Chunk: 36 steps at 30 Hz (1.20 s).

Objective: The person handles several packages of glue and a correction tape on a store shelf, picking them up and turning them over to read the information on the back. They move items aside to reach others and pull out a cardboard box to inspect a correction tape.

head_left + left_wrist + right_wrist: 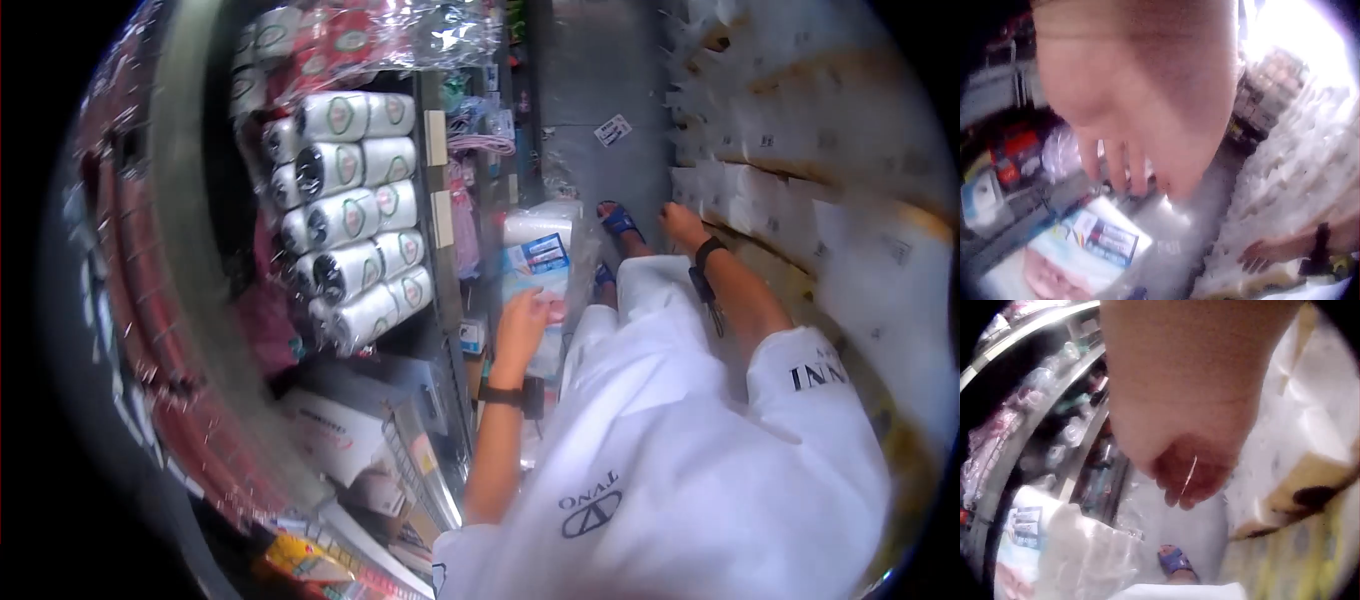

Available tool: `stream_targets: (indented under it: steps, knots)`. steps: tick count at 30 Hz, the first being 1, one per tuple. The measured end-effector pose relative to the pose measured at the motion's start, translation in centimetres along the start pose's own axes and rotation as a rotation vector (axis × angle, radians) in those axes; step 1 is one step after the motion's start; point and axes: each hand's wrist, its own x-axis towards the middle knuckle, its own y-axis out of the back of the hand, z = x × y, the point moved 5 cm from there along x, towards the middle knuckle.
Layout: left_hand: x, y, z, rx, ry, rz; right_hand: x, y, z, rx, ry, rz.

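My left hand (522, 325) is beside a plastic-wrapped pack (550, 230) with a blue label; whether they touch cannot be told there. The left wrist view has the hand (1141, 100) with fingers hanging relaxed and the pack (1066, 250) below them, its printed picture partly visible. My right hand (685, 228) hangs by the white packages, its fingers loosely bent. In the right wrist view a thin pale line crosses the palm of this hand (1191, 456); what it is cannot be told. The pack (1019, 556) stands at lower left there.
Shelves on the left hold wrapped white rolls (350, 220) and pink goods (462, 210). White packages (800, 220) are stacked along the right. Between them runs a grey floor (600, 80) with a small printed paper (612, 130); a foot in a blue sandal (622, 220) stands there.
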Motion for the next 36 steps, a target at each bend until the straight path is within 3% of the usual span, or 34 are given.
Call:
stream_targets:
  steps: [5, 9, 13, 16, 20, 24, 29, 31, 36]
  knots:
    - [5.1, -8.6, -10.1, 0.104, 0.110, -0.041, 1.4, -4.7, 1.8, 0.042, -0.052, 0.068]
    - [8.3, -10.8, -11.8, 0.368, 0.255, 0.019, 3.4, -10.2, 3.2, 0.044, -0.136, -0.040]
    - [11.6, -13.1, -12.7, 0.371, 0.228, 0.006, 7.1, -15.2, 4.6, 0.074, -0.144, -0.058]
    - [12.5, -15.9, -17.0, 0.371, 0.009, 0.001, 9.5, -16.6, 3.3, 0.135, -0.185, -0.084]
    - [12.6, -16.9, -18.2, 0.354, -0.055, 0.091, 14.9, -18.3, 3.7, 0.178, -0.182, -0.088]
    - [11.8, -18.3, -20.9, 0.456, -0.183, 0.208, 23.2, -25.2, 8.5, 0.071, -0.150, -0.120]
    - [10.0, -18.3, -22.4, 0.455, -0.128, 0.169, 32.8, -29.2, 10.0, -0.024, -0.043, -0.019]
    - [9.3, -18.5, -23.0, 0.463, -0.114, 0.215, 36.4, -30.7, 10.7, -0.029, -0.071, 0.006]
    - [5.9, -16.3, -24.7, 0.475, -0.095, 0.071, 46.0, -30.6, 10.3, -0.024, -0.124, 0.122]
